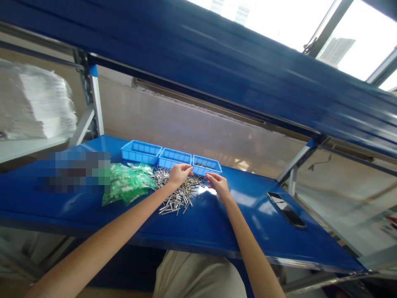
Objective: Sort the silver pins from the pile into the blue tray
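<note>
Left hand [179,176]: narrow; whether holding anything, cannot tell.
Right hand [219,186]: narrow too; grip unclear.
Pins [176,200]: heaped beneath left hand.
Bins [172,163]: beyond both hands.
Bags [128,182]: left of left hand.

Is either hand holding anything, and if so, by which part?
Cannot be told: anything pinched in the left hand or the right hand, near the metal rods, would be too small to see.
</note>
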Demonstrator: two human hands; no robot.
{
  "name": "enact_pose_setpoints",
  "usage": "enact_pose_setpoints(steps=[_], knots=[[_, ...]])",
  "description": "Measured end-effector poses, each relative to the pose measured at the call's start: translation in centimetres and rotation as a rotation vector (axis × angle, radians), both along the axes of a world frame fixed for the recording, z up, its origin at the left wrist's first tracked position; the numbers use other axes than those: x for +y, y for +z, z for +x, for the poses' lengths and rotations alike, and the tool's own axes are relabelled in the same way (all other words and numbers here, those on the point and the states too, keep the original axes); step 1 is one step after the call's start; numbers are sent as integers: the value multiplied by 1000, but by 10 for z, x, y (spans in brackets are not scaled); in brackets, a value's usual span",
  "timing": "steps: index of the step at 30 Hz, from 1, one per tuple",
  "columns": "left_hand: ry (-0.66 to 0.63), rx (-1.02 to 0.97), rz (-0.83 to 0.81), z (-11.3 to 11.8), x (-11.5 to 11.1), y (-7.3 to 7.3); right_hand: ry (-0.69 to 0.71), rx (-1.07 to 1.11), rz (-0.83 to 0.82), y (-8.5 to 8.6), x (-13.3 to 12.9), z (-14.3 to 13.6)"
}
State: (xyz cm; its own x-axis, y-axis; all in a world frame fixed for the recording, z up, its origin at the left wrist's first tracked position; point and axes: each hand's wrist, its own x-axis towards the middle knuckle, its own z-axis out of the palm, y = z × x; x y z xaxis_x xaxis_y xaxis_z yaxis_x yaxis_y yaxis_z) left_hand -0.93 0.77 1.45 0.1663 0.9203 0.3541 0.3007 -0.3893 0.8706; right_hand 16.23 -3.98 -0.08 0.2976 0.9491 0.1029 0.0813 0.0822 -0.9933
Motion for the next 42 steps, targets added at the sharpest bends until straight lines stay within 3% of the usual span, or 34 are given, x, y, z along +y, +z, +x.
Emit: enact_pose_setpoints(steps=[5,9,13,16,20,32,42], knots=[[6,-28,-10,0,4,-6,36,-20,139,12,1,-4],[-16,-55,4,0,3,-4,36,-129,148,14,-1,-3],[-36,5,62,0,0,-1,-15,-479,139,8,-6,-2],[20,183,222,1,-3,-1,-43,-813,86,4,-11,-1],[31,371,394,0,-7,-2,35,-1001,-13,0,-13,2],[-61,517,462,-2,-8,-2,-61,-900,-8,-9,-10,3],[-39,401,353,-2,-1,-8,-72,-844,32,-10,-7,2]])
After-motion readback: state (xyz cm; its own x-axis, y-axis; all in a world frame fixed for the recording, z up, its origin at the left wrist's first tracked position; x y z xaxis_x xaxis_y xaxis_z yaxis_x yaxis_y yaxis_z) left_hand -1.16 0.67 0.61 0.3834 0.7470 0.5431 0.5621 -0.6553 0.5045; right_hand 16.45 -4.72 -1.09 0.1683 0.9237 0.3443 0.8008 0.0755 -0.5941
